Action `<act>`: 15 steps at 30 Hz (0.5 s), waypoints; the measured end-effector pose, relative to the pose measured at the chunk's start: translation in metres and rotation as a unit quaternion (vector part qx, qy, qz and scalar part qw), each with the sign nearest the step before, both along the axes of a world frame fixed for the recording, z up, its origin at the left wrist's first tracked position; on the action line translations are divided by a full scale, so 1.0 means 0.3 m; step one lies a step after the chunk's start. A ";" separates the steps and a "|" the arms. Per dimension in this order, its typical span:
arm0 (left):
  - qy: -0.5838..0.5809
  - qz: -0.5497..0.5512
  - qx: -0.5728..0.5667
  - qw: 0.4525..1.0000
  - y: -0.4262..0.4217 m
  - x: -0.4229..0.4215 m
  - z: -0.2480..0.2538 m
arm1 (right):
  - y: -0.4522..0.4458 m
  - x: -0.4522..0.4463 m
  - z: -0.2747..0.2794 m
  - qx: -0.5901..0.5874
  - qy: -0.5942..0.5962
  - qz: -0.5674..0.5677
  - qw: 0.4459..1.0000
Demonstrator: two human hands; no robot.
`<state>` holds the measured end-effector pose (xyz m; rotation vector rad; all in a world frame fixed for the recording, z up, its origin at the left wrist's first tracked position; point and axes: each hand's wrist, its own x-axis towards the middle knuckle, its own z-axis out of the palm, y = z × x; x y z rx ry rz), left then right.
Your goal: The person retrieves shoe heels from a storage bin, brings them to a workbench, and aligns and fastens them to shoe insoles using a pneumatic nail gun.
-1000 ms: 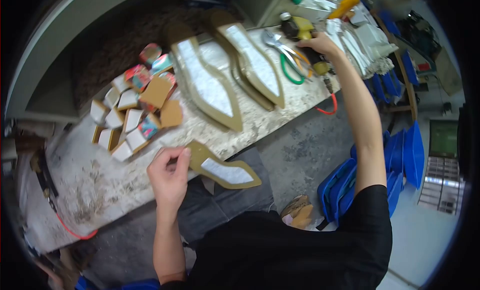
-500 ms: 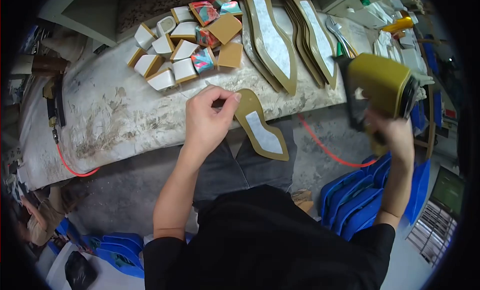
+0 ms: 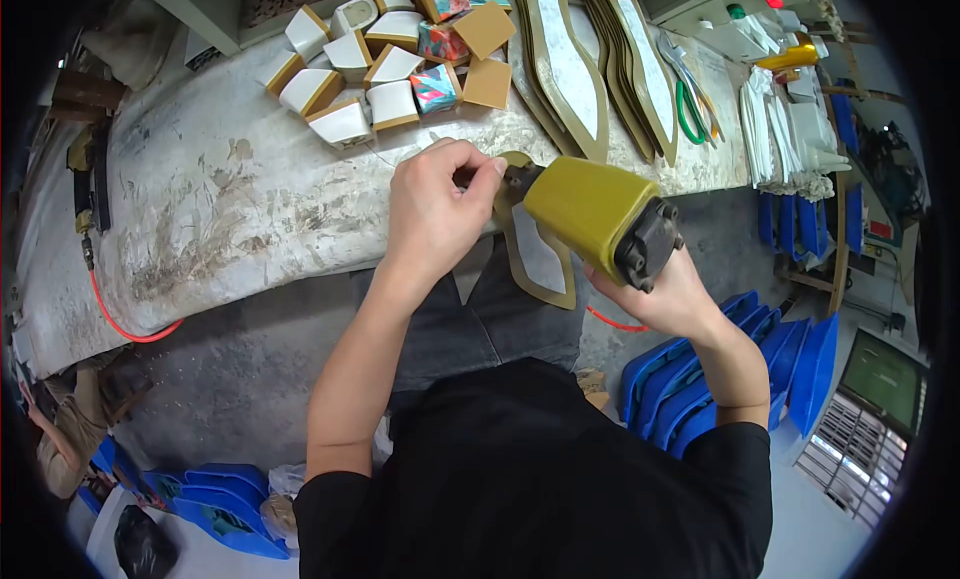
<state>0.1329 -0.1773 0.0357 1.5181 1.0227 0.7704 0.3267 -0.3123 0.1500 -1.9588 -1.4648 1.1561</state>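
Observation:
My left hand [image 3: 440, 199], fingers pinched together, grips the heel end of an olive shoe insole [image 3: 538, 254] with a pale patch along its middle. The insole hangs down past the front edge of the workbench [image 3: 330, 239]. In my right hand [image 3: 668, 297] is a yellow-green air nail gun [image 3: 590, 207], its black nose at the insole's heel end, close beside my left fingertips. The gun's body hides part of the insole and most of its own handle. Whether the nose touches the insole I cannot tell.
White and patterned heel blocks [image 3: 392, 104] lie clustered on the bench. Beyond them are stacked insoles [image 3: 575, 79] and green-handled scissors [image 3: 688, 109]. A second air tool [image 3: 90, 184] with a red hose [image 3: 125, 329] hangs at left. Blue bins [image 3: 690, 379] stand at right.
My right hand has brought the nail gun in from the right to the insole's heel end. My left hand keeps its pinch on the insole. The view has shifted slightly.

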 end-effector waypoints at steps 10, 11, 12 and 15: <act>0.015 -0.004 0.021 1.000 0.005 -0.007 0.007 | -0.039 -0.048 -0.043 0.087 -0.014 -0.021 0.996; 0.016 0.001 0.027 1.000 0.010 -0.005 0.009 | -0.047 -0.039 -0.037 0.107 0.006 -0.050 0.993; 0.016 0.006 0.032 0.999 0.008 -0.003 0.007 | -0.060 -0.025 -0.029 0.124 0.025 -0.077 0.989; 0.015 0.011 0.057 0.998 -0.014 -0.003 -0.005 | -0.092 0.038 0.049 0.089 0.057 -0.182 0.978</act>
